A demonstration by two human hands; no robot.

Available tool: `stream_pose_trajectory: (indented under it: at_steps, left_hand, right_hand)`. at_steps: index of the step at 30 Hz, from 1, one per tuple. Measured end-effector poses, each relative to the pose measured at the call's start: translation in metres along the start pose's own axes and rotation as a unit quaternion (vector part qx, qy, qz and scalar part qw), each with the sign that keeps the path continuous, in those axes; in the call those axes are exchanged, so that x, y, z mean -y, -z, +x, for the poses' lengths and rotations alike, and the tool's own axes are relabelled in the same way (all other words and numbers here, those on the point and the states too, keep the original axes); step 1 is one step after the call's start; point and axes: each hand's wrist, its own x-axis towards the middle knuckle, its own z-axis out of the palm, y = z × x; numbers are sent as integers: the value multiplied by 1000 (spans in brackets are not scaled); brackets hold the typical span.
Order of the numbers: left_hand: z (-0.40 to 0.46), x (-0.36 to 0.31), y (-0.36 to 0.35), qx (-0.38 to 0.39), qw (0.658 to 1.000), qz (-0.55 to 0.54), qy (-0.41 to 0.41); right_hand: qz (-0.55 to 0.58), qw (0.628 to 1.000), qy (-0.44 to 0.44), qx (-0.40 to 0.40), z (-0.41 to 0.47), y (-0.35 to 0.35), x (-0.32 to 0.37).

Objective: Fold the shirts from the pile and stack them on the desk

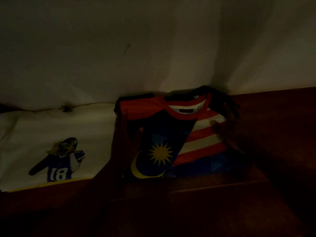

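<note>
A folded flag shirt [171, 139], navy with a yellow moon and star, red and white stripes and a red collar, lies against the wall on the dark wooden desk [222, 211]. My left hand [124, 142] holds its left edge, thumb lying on the front. My right hand [227, 127] holds the right edge, thumb over the stripes. The room is very dark, so the fingers behind the shirt are hidden. To the left lies a white shirt [42, 134] printed with a football player numbered 18.
A pale wall [153, 48] rises directly behind the desk. Dark cloth [222, 94] shows under the flag shirt's collar. A yellow edge [51, 184] peeks out beneath the white shirt. The desk's front part lies in deep shadow.
</note>
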Motion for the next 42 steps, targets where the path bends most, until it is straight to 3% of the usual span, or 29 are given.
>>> stream_pose_trajectory:
  at_steps: [2,8,11,13,15,19,23,28,31,33,37,42]
  left_hand:
    - [-3,-2,-7,5,1000,22,-4]
    - [-2,-2,-15,60,997,28,-29]
    - [-4,-3,-13,41,990,128,-31]
    - [-6,-11,-13,-29,970,231,-70]
    - [-4,-22,-20,-54,954,265,-130]
    - [2,-31,-45,3,916,324,-237]
    - [12,-12,-40,26,909,366,-199]
    - [19,-6,-19,7,923,370,-108]
    - [9,-21,-17,-28,927,353,-123]
    - [-7,-30,-18,-28,929,327,-173]
    - [-48,-20,-22,45,901,345,-261]
    - [-74,3,-12,28,905,364,-218]
  right_hand:
    - [-52,998,21,-12,0,-8,2]
    - [-54,998,6,-26,-6,-12,-12]
    - [-157,985,14,-64,-12,-7,-3]
    - [-220,972,31,-75,-15,-9,10]
    - [-221,969,79,-80,-18,-17,32]
    - [-205,966,153,-31,-17,-45,79]
    - [-206,965,160,0,-5,-54,75]
    - [-205,973,93,-55,6,-29,40]
    - [-167,985,37,-38,-5,-21,36]
    - [-148,986,57,-52,-22,-24,38]
    - [-150,980,128,-18,-65,-40,43]
    - [-210,971,99,49,-89,-41,25]
